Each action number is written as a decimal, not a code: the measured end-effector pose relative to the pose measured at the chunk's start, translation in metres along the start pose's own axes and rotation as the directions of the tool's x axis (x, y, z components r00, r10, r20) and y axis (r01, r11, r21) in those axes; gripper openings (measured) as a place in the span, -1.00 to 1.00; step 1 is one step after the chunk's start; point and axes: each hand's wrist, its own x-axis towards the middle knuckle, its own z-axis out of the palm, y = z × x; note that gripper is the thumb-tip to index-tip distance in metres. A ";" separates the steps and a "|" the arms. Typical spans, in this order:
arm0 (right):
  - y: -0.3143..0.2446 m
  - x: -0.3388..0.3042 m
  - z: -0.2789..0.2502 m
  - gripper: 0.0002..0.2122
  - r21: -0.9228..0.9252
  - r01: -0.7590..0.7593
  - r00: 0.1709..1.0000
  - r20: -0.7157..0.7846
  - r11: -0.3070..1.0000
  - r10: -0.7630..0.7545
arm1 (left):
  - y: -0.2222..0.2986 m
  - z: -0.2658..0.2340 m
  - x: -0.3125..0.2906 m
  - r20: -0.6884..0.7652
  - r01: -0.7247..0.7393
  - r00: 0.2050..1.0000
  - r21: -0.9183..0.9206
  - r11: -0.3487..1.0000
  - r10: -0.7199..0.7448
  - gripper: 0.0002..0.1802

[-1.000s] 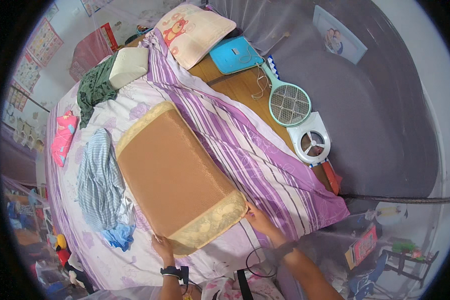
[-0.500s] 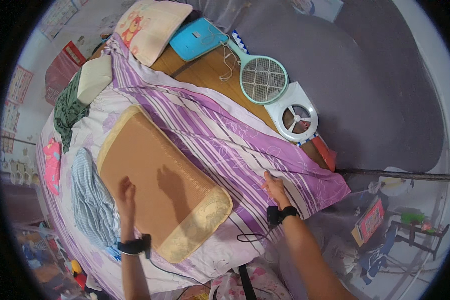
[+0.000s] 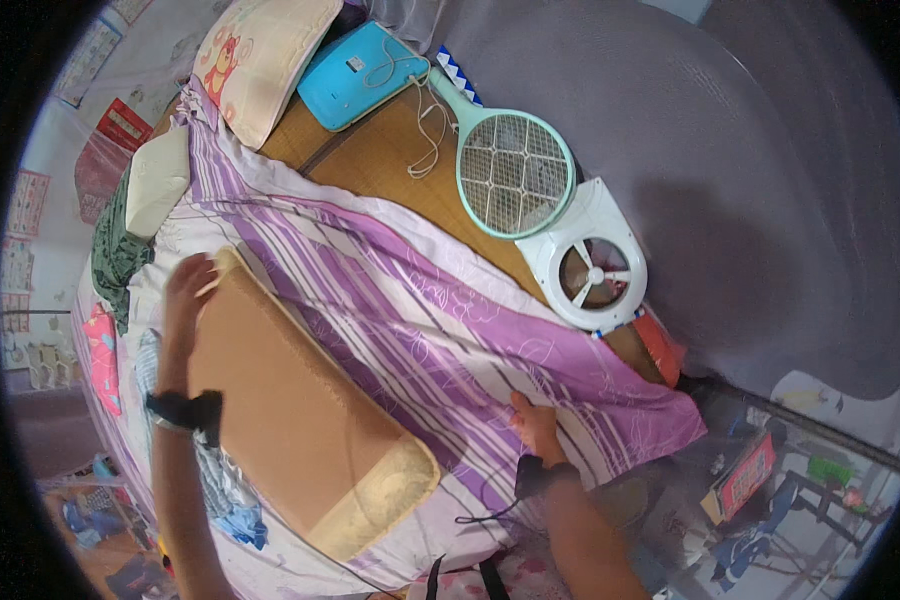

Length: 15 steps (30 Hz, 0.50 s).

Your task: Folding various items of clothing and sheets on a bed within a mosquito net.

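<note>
My left hand is at the far left corner of a flat brown pillow with cream patterned ends. Its fingers are spread and slightly bent, over or touching that corner; contact cannot be made out. Above the purple and white striped sheet is my right hand, with thumb and fingers drawn together. What they pinch, if anything, is hidden. Each wrist wears a black strap. The pillow lies on the bed, right of a crumpled blue-grey striped cloth, which my left forearm partly covers.
Along the far side lie a cream pillow, a blue flat case, a mint racket-shaped swatter and a white fan unit on a brown mat. Grey netting hangs at the right.
My left hand has moved forward and left, from above the pillow's left side to its far corner. My right hand has gone from open to fingers drawn together. The view has shifted slightly.
</note>
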 end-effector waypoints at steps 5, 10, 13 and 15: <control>-0.011 -0.012 0.013 -0.53 0.194 -0.192 0.981 0.052 0.962 0.186 | -0.065 0.137 0.066 0.122 0.180 0.980 -0.214 0.960 -0.156 -0.50; -0.013 -0.013 0.017 -0.59 0.272 -0.111 0.994 0.040 0.956 0.104 | -0.087 0.239 0.106 0.141 -0.187 0.980 0.438 0.880 0.138 -0.46; 0.004 -0.003 0.011 -0.63 0.258 -0.152 0.988 0.057 0.954 0.142 | -0.096 0.264 0.111 0.244 -0.284 0.956 0.625 0.727 0.163 -0.52; 0.011 -0.002 0.016 -0.63 0.223 -0.236 0.971 0.104 0.946 0.218 | -0.105 0.248 0.114 0.231 -0.284 0.957 0.648 0.707 0.173 -0.62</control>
